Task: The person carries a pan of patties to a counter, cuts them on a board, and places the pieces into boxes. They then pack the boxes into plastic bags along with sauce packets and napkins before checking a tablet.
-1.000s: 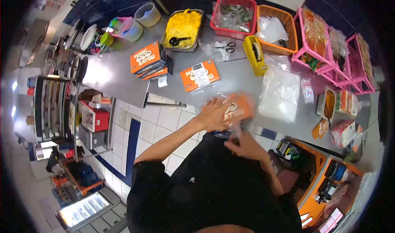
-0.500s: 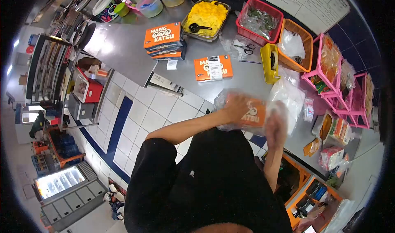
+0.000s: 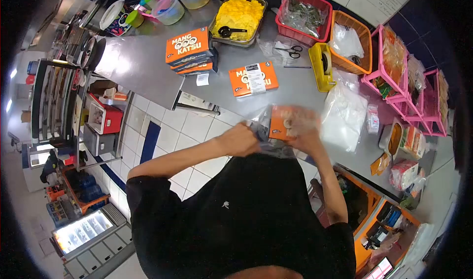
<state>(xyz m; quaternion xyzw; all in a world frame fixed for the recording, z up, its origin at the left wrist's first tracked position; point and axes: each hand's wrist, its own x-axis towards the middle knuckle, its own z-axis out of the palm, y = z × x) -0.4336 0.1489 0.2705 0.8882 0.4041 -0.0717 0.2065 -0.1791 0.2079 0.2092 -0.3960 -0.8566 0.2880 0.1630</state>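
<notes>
Low in front of me, at the counter's near edge, is an orange food box (image 3: 280, 123) beside a clear plastic bag (image 3: 282, 152). My left hand (image 3: 240, 140) is closed on the bag's left side. Slightly blurred, my right hand (image 3: 306, 132) grips the box from its right end. Part of the bag spreads around and below the box. Another orange box (image 3: 240, 86) with a paper slip on top lies farther in, near a stack of similar boxes (image 3: 189, 45). To the right of my right hand rests a pile of clear bags (image 3: 343, 116).
A metal tray of shredded yellow food (image 3: 241, 15) with a black scoop sits at the back. Scissors (image 3: 294, 51), a yellow tape dispenser (image 3: 322, 74), a red basket (image 3: 315, 35) and an orange basket (image 3: 367, 65) stand to the right, before pink racks (image 3: 394, 94).
My left hand has moved left off the box onto the bag. My right hand has left the pile of clear bags and taken hold of the box, which has shifted slightly left.
</notes>
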